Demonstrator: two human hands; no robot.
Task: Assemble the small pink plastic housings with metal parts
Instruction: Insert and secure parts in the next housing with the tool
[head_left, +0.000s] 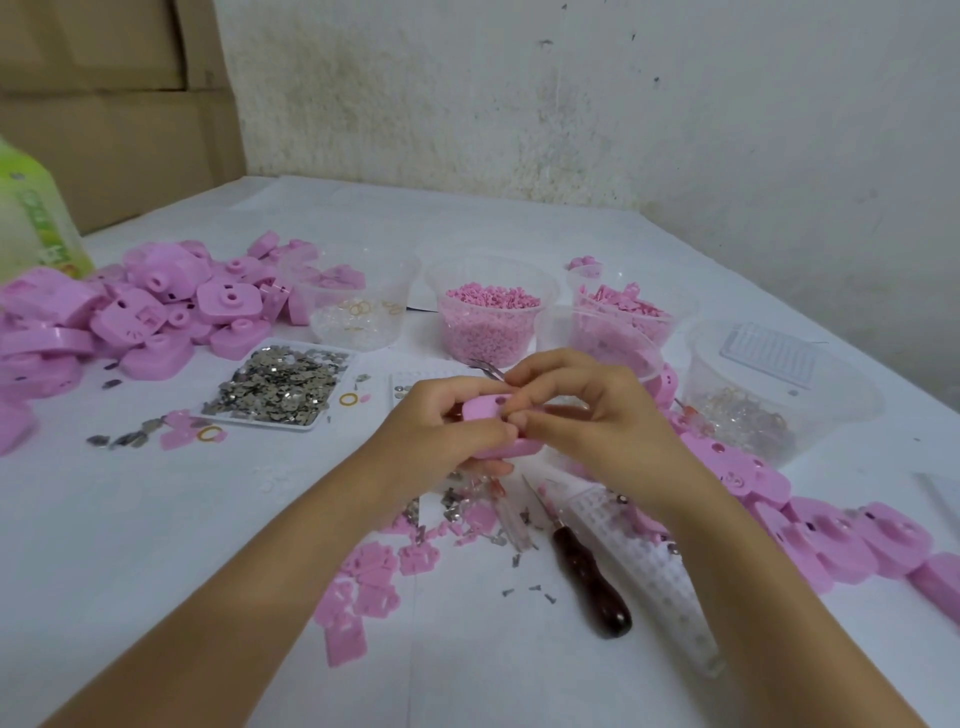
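Gripping housing w/ L hand, pinching its near edge w/ R hand over table centre; prob. needing steady hold, square fit, light press.

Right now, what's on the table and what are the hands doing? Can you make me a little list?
left hand: grips a pink housing
right hand: fingertips pinch at the same housing
metal parts: heaped in a tray, left of the hands
pink bits: fill a clear tub behind the hands
spare housings: piled far left
dark-handled tool: lies between the forearms
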